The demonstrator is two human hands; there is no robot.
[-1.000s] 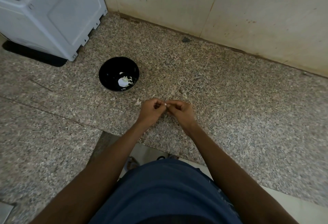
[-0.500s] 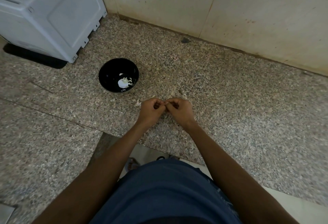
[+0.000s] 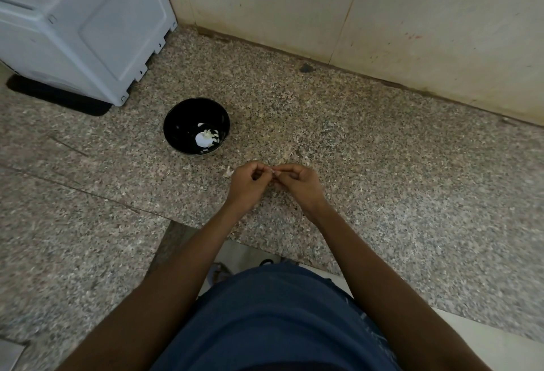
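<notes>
The speckled stone counter (image 3: 382, 179) carries everything here. A white appliance (image 3: 82, 23) fills its back left corner, and the black bowl (image 3: 176, 130) stands just in front of that, well in from the front edge. A small heap of pale peeled pieces (image 3: 206, 138) lies at the bottom of the bowl. Your left hand (image 3: 245, 183) and right hand (image 3: 297, 183) meet above the counter's middle, a little back from the front edge and to the right of the bowl. Both have their fingers curled, and together they pinch a small pale clove (image 3: 273, 170), garlic by the look of it, held just clear of the stone. A scrap of peel (image 3: 227, 171) lies on the counter just beside your left hand. You appear to be partway through the peeling step, working the skin off with your fingertips. How much skin is left is too small to tell. The next move calls for a firm pinch with one hand while the other strips the last skin away. Then carry the bare clove back and left to the bowl and let it drop in with the others.
</notes>
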